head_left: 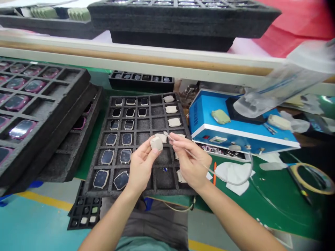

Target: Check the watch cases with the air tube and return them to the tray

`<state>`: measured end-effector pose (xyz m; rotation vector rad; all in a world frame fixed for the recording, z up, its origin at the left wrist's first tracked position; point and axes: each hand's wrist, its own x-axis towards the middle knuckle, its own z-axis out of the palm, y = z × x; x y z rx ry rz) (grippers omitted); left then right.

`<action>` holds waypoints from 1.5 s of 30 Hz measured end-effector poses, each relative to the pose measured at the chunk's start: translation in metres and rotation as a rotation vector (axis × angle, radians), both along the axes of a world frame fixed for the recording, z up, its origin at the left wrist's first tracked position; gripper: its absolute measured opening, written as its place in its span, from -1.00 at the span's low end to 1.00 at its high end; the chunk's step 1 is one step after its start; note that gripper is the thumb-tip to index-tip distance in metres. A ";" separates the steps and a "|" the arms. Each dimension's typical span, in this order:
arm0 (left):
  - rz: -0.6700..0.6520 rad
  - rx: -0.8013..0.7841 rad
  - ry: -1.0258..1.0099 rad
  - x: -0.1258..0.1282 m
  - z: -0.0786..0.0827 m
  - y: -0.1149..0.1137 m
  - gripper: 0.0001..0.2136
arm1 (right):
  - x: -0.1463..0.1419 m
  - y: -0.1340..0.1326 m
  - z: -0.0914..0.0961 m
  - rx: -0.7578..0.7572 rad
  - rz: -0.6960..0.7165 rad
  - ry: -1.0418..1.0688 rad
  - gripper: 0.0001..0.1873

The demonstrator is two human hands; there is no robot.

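Observation:
Between the thumb and fingers of my left hand is a cream watch case, held above a black foam tray. My right hand pinches the end of a clear thin tube, its small pale tip just right of the case. The tip and the case look apart. That tube curves back to the front of a blue bench machine. Dark-faced watch cases fill much of the tray's left columns, and cream cases, some hidden by my right hand, lie along its right side.
Stacked foam trays with purple-rimmed watches stand at left. Overhead runs a shelf edge bearing more trays. A green case and a clear plastic cup sit on the machine. White wipes and a tape roll lie at right.

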<state>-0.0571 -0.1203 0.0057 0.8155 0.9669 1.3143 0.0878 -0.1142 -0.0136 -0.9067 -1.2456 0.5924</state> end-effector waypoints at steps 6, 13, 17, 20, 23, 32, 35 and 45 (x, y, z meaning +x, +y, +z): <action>-0.021 0.006 0.006 0.002 -0.003 -0.004 -0.61 | -0.001 -0.004 0.002 -0.016 0.030 0.014 -0.84; -0.010 0.014 0.041 0.001 -0.004 -0.007 -0.61 | -0.002 -0.002 -0.002 -0.062 0.065 0.032 -0.86; -0.009 0.011 0.068 0.001 -0.002 -0.007 -0.61 | -0.002 -0.001 -0.001 -0.071 0.062 0.035 -0.86; -0.004 0.010 0.079 0.002 -0.002 -0.007 -0.60 | -0.003 -0.001 0.001 -0.076 0.064 0.040 -0.86; -0.006 0.011 0.082 0.002 -0.002 -0.008 -0.60 | -0.003 0.000 0.003 -0.075 0.078 0.051 -0.87; -0.015 0.021 0.101 0.002 -0.003 -0.009 -0.60 | -0.004 0.000 0.006 -0.058 0.097 0.081 -0.88; -0.017 0.017 0.107 0.002 -0.002 -0.009 -0.59 | -0.004 0.000 0.006 -0.070 0.094 0.078 -0.88; -0.008 0.022 0.134 0.001 -0.002 -0.009 -0.59 | -0.003 0.000 0.004 -0.057 0.116 0.064 -0.88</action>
